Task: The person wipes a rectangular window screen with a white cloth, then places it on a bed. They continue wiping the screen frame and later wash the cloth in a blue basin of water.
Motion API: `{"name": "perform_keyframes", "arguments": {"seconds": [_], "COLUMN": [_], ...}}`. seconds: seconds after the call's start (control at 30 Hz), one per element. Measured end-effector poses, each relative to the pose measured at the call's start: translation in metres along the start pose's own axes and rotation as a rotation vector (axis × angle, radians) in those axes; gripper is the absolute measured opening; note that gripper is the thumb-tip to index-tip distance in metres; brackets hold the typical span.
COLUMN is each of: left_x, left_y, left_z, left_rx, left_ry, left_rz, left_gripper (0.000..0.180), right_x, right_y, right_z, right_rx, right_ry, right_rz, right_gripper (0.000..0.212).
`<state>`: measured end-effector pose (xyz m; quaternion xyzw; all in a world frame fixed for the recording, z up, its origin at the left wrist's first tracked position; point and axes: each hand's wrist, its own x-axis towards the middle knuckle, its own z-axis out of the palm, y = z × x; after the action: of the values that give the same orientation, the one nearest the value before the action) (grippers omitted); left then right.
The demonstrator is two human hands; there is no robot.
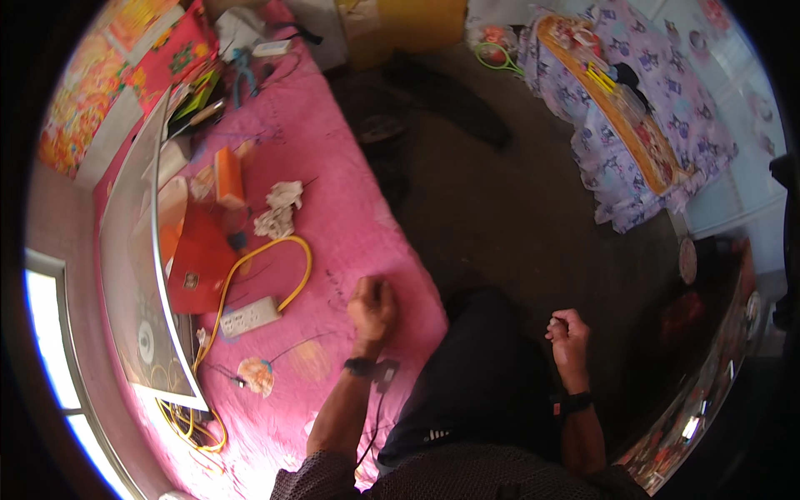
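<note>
My left hand (pixel 372 312) is closed in a loose fist over the pink sheet (pixel 367 225), near its right edge. No object shows in it. My right hand (pixel 570 337) hangs in the air to the right of my dark-clad lap, with its fingers curled in and nothing visible between them. Both wrists wear dark bands. Nearest my left hand lies a white power strip (pixel 250 317) with a yellow cord (pixel 308 258) looping above it. A small dark box with a cable (pixel 385 375) sits beside my left wrist.
On the sheet are a red box (pixel 202 262), an orange-and-white box (pixel 229 177), crumpled white paper (pixel 279 210) and blue-handled pliers (pixel 243 77). A large glass-like panel (pixel 137 275) leans at the left. Across the dark floor, a purple patterned cloth (pixel 596 142) bears an orange-edged tray (pixel 621 132).
</note>
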<state>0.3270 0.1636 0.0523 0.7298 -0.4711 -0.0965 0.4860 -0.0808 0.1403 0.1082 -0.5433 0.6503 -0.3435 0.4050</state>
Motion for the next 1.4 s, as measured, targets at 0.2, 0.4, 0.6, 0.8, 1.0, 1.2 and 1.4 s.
{"name": "perform_keyframes", "arguments": {"seconds": [0.2, 0.4, 0.6, 0.8, 1.0, 1.2, 1.4], "left_x": [0.028, 0.029, 0.033, 0.041, 0.053, 0.055, 0.052], "left_y": [-0.006, -0.004, -0.008, -0.001, 0.007, 0.001, -0.005], "left_z": [0.015, 0.044, 0.049, 0.053, 0.042, 0.036, 0.034], "left_rx": [0.176, 0.488, 0.607, 0.627, 0.563, 0.636, 0.546], "left_ry": [0.193, 0.177, 0.115, 0.070, -0.008, 0.002, 0.076], "left_rz": [-0.345, -0.303, -0.375, -0.284, -0.191, -0.229, -0.214], "left_gripper": [0.006, 0.008, 0.013, 0.010, 0.005, 0.011, 0.017], "right_x": [0.049, 0.119, 0.183, 0.229, 0.261, 0.261, 0.254], "right_y": [0.030, 0.073, 0.091, 0.061, -0.004, -0.072, -0.126], "right_z": [0.006, 0.032, 0.052, 0.068, 0.122, 0.201, 0.285], "right_rx": [0.068, 0.158, 0.169, 0.069, -0.040, -0.099, 0.034], "right_ry": [-0.038, -0.121, -0.229, -0.400, -0.660, -0.929, -1.103], "right_rz": [0.083, 0.207, 0.293, 0.286, 0.083, -0.075, -0.402], "right_gripper": [0.011, 0.010, 0.010, 0.004, 0.005, 0.006, 0.010]}}
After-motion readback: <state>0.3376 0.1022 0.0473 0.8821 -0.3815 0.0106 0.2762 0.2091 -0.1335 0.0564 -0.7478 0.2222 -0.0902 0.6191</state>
